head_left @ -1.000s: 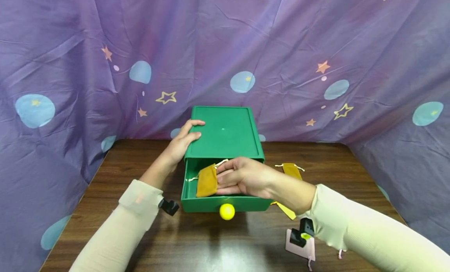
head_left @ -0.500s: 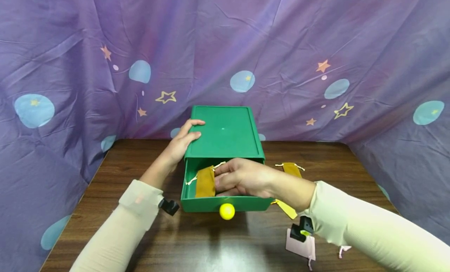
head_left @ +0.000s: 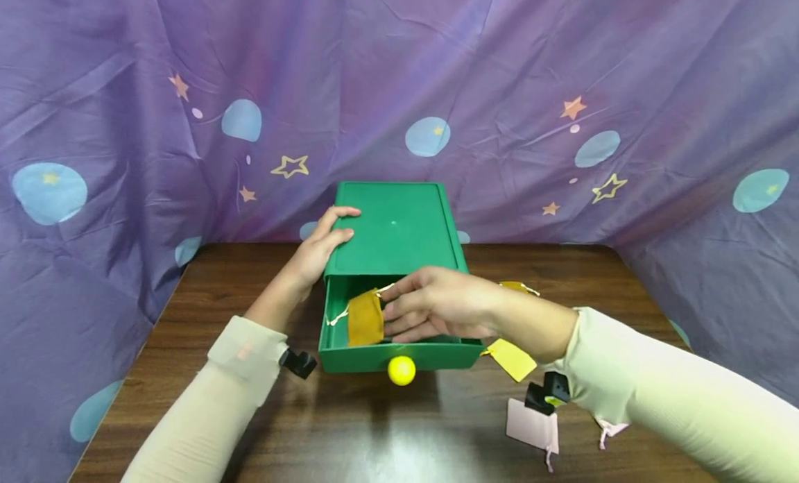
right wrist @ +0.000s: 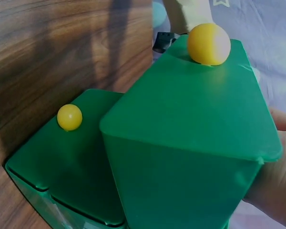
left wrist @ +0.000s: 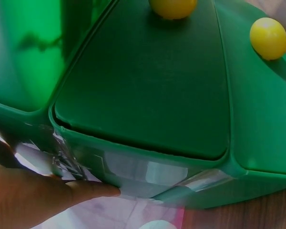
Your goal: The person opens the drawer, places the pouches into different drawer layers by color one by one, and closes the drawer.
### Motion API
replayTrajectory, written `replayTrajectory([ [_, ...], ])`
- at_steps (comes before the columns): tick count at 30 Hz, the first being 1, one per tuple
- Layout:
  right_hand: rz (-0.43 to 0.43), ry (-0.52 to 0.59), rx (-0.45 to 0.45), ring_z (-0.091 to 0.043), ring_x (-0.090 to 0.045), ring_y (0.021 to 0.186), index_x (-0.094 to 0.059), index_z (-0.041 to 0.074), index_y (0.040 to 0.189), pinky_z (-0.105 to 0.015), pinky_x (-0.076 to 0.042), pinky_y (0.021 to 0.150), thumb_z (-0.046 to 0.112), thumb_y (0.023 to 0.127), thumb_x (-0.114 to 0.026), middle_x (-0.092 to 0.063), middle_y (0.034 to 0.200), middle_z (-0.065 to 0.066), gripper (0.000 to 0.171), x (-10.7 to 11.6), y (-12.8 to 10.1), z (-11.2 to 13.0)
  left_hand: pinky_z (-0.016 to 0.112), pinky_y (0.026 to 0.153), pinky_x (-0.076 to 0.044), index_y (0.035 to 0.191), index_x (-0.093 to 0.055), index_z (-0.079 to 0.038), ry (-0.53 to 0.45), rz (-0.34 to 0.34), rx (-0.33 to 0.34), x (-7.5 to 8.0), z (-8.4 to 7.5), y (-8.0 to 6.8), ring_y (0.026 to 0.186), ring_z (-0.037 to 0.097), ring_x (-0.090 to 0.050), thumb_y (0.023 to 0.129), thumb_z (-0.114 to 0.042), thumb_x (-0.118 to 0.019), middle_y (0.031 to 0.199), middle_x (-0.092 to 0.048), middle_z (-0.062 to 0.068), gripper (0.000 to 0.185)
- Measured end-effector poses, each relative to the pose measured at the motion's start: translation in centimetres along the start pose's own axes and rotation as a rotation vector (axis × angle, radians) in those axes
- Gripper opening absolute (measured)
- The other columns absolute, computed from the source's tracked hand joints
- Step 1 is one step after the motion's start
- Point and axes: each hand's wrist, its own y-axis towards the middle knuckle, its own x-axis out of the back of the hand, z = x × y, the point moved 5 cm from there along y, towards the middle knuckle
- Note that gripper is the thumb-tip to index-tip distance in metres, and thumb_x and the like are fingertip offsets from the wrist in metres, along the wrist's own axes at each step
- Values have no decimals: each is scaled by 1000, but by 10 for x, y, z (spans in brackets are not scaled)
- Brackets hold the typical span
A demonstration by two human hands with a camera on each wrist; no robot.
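A green drawer box (head_left: 393, 240) stands on the wooden table, its drawer (head_left: 368, 358) pulled out toward me by a yellow knob's (head_left: 401, 370) side. In the drawer's left part, a mustard drawstring pouch (head_left: 366, 318) leans slightly tilted. My right hand (head_left: 446, 302) reaches in from the right with loosely extended fingers, their tips at the pouch's right edge. On the box's left upper edge rests my left hand (head_left: 315, 254), fingers over the top. The right wrist view shows part of the right hand (right wrist: 281, 176) behind the drawer front; its fingertips are hidden there.
Right of the box lie a second mustard pouch (head_left: 514, 286), partly behind my forearm, and a yellow pouch (head_left: 510, 359). Nearer are two pink pouches, one (head_left: 532, 425) fuller in view. A second yellow knob (right wrist: 69, 117) shows in the right wrist view. Purple cloth (head_left: 399, 73) hangs behind.
The right hand's fingers have spread and its forearm has shifted slightly right. The pouch in the drawer has tilted a little. The left hand keeps its place on the box.
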Motion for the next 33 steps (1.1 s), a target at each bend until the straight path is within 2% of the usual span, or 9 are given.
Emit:
replayTrajectory([
  [6, 12, 1, 4, -44, -57, 130, -34, -17, 149, -47, -49, 104, 4, 104, -50, -56, 140, -33, 51, 2, -4, 0, 40, 101, -37, 148, -44, -12, -1, 0, -1, 1, -1, 0, 130, 33, -36, 108, -19, -41, 156, -25, 13, 41],
  [13, 73, -47, 20, -40, -57, 132, -34, -17, 149, -44, -45, 108, 8, 104, -53, -57, 141, -30, 55, -1, -3, -4, 42, 100, -40, 149, -43, -14, 4, 2, 20, 2, 1, 1, 129, 36, -37, 108, -21, -41, 158, -23, 13, 41],
  [17, 70, -64, 16, -39, -59, 130, -34, -17, 149, -43, -45, 108, 10, 103, -55, -58, 140, -30, 57, 0, -2, -5, 41, 100, -39, 149, -43, -13, 3, 3, 16, 1, 0, 0, 129, 36, -37, 108, -21, -40, 158, -24, 14, 41],
  [25, 57, -16, 11, -40, -59, 129, -30, -17, 150, -43, -48, 105, 8, 105, -53, -57, 140, -32, 56, 3, -9, -2, 41, 99, -40, 148, -43, -13, 2, -2, 15, 1, 1, 0, 130, 36, -36, 108, -20, -40, 158, -23, 14, 41],
  [33, 58, 11, 44, -42, -57, 130, -28, -18, 151, -46, -49, 105, 8, 106, -50, -54, 142, -35, 57, 6, -14, -2, 40, 98, -40, 148, -43, -12, -5, -1, 8, 1, 0, 0, 125, 35, -41, 108, -19, -40, 156, -26, 15, 41],
])
